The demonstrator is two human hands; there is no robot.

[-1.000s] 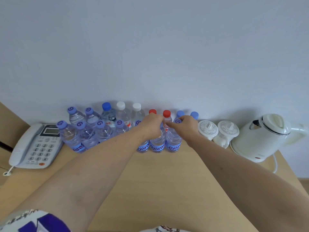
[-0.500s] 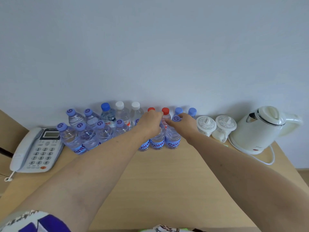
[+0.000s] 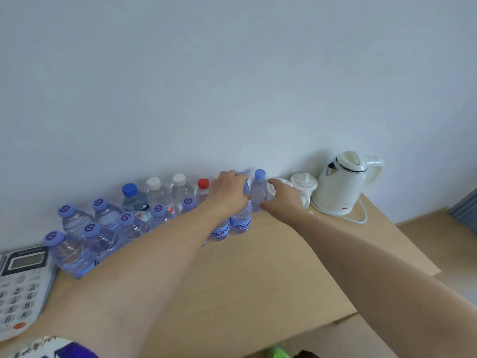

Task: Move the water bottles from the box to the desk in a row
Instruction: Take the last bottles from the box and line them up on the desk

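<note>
Bottles (image 3: 157,200) stand upright in two rough rows on the desk (image 3: 258,275) against the wall (image 3: 232,73), caps up, long axes vertical. Our left hand (image 3: 231,193) covers the tops of the front bottles (image 3: 241,223) at the right end, fingers curled down over them; we can't tell which one it grips, and only the labelled lower bodies show below the wrist. Our right hand (image 3: 282,198) reaches in beside the end bottle (image 3: 259,192), fingers at its side; whether they hold it or just touch it, we can't tell. Hands are close together, bottle between them. Right hand partly hides a white cup (image 3: 280,182); a second cup (image 3: 304,183) and the kettle (image 3: 344,182) sit further right. Phone (image 3: 22,285) is cut off at the left edge. Box isn't seen in this view. Left forearm hides several front-row bottles.
</note>
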